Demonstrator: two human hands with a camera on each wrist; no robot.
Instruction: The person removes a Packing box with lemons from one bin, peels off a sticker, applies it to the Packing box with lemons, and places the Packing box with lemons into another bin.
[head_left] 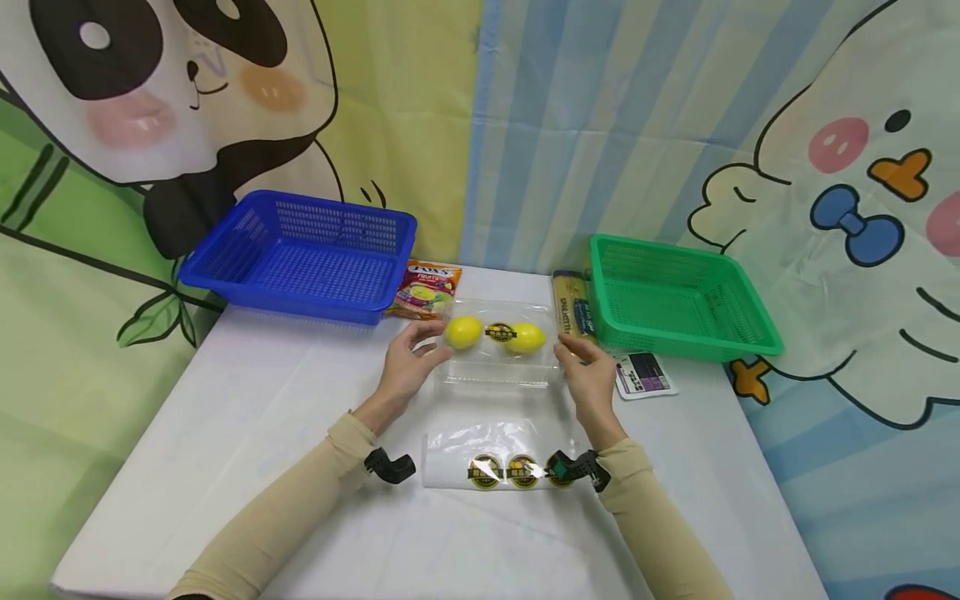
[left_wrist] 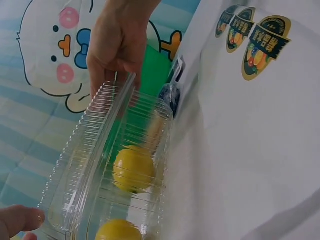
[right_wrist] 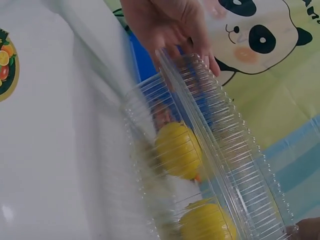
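Observation:
A clear plastic clamshell container (head_left: 491, 357) stands at the middle back of the table, its lid down. Two yellow lemons (head_left: 463, 332) lie inside it. On the lid is a black-and-gold round sticker (head_left: 501, 332). My left hand (head_left: 405, 362) grips the container's left end between thumb and fingers. At the opposite end, my right hand (head_left: 588, 379) holds it the same way. Both wrist views show the ribbed walls and the lid rim, with fingers at the ends. In front of the container lies a glossy sheet (head_left: 447, 458) bearing several round stickers (head_left: 485, 472).
A blue basket (head_left: 300, 310) stands back left, a green basket (head_left: 675, 342) back right. Between them are an orange candy bag (head_left: 425, 290) and a spaghetti pack (head_left: 572, 302). A white-and-purple packet (head_left: 645, 375) lies before the green basket. Printed curtains (head_left: 540, 167) hang behind.

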